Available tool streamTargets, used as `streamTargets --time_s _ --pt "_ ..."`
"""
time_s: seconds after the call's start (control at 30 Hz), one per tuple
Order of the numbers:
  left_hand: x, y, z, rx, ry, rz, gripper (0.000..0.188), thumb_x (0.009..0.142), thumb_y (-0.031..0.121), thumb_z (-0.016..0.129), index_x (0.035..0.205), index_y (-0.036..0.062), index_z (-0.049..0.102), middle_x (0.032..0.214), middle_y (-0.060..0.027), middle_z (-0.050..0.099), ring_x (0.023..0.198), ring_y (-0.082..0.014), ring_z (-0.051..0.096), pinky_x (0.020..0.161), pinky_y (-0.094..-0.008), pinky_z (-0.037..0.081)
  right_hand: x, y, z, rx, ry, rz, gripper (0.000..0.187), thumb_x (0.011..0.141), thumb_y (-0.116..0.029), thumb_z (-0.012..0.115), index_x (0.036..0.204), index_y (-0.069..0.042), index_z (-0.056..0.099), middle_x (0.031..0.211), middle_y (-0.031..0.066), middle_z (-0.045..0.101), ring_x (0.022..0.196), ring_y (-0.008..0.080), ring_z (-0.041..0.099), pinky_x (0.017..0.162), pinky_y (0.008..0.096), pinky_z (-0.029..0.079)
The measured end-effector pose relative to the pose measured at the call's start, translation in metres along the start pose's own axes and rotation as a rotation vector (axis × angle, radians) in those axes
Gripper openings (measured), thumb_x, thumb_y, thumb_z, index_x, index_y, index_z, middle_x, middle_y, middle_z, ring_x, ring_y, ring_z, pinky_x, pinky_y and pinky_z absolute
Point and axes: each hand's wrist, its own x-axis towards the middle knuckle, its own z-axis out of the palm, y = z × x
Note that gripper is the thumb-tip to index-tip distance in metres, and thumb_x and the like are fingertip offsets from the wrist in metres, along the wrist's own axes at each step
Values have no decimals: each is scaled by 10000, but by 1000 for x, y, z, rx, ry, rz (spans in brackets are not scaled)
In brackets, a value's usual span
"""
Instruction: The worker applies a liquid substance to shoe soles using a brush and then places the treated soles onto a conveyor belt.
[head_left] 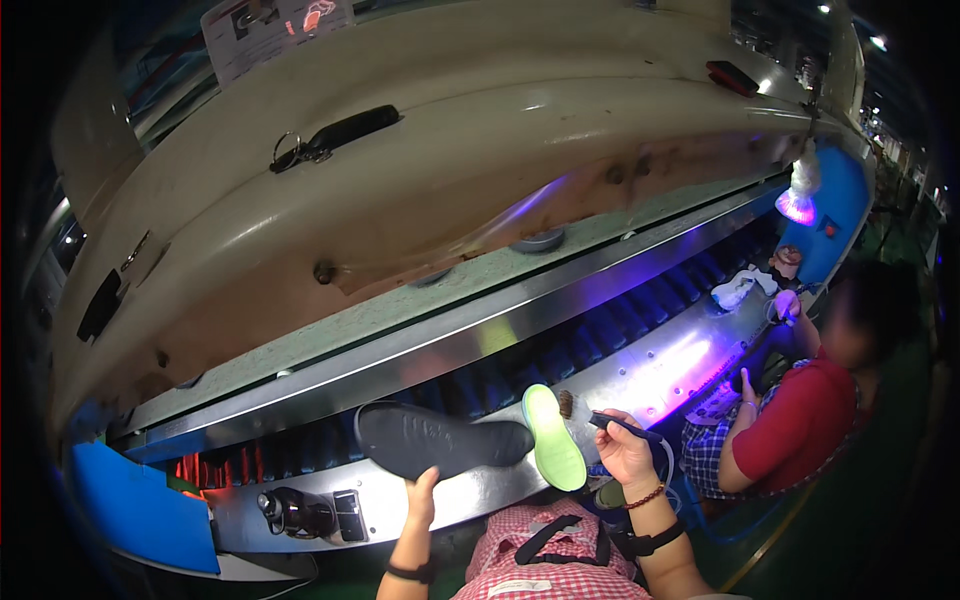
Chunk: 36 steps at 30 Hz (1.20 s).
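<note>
My left hand (424, 496) grips the near edge of a black shoe (440, 442), its flat underside turned up and its wide end to the left. I cannot tell how much upper lies beneath. My right hand (626, 450) is closed around a slim black pen-like tool (612, 422) pointing left; a pale cord hangs beside the wrist. Between the hands a lime-green shoe sole (553, 440) lies on the metal work ledge (395, 510), close to the black shoe's narrow end. A small brown brush-like piece (566, 403) rests by the sole.
Behind the ledge runs a dark roller conveyor (480, 385) under a large beige hood (450, 120). A dark bottle (295, 512) and a phone-like slab (350, 515) occupy the ledge's left. At right, a co-worker in a red shirt (800, 425) handles a dark shoe near a purple-glowing lamp (797, 205).
</note>
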Motion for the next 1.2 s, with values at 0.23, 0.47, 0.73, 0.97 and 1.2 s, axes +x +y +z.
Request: streamTargets --time_s 0.23,0.47,0.73,0.97,1.2 --pt "-7 76 -44 -93 -154 -31 627 782 409 530 1188 -62 452 1143 -169 545 996 -282 561 893 -374 430 14 24 -3 -8 41 75 200 801 11 560 994 -21 597 928 130 624 741 177 600 719 273 496" --pt "-24 26 -27 77 -121 -342 798 756 602 471 1235 -33 413 1111 -225 539 965 -327 564 856 -437 455 14 51 9 -40 -79 119 224 819 19 533 1035 -4 589 974 129 621 789 170 595 739 269 471" --pt "-58 61 7 -89 -402 -601 898 724 690 452 1272 -17 368 1099 -240 537 954 -334 570 846 -477 459 -11 56 21 -85 -121 107 229 816 16 534 1041 -7 572 1088 136 578 1005 202 543 852 305 428" --pt "-7 60 29 -289 -789 -528 1032 676 791 391 1298 -30 326 1135 -259 511 873 -366 599 777 -489 492 -28 46 48 -96 -212 62 233 791 29 560 1023 24 583 1041 172 602 984 231 573 900 335 424" --pt "-4 53 64 -630 -624 -444 971 687 761 430 1349 62 300 1308 -194 398 1154 -356 435 970 -515 344 -30 50 84 -503 -221 48 222 752 46 593 974 58 600 983 173 624 943 228 596 879 335 451"
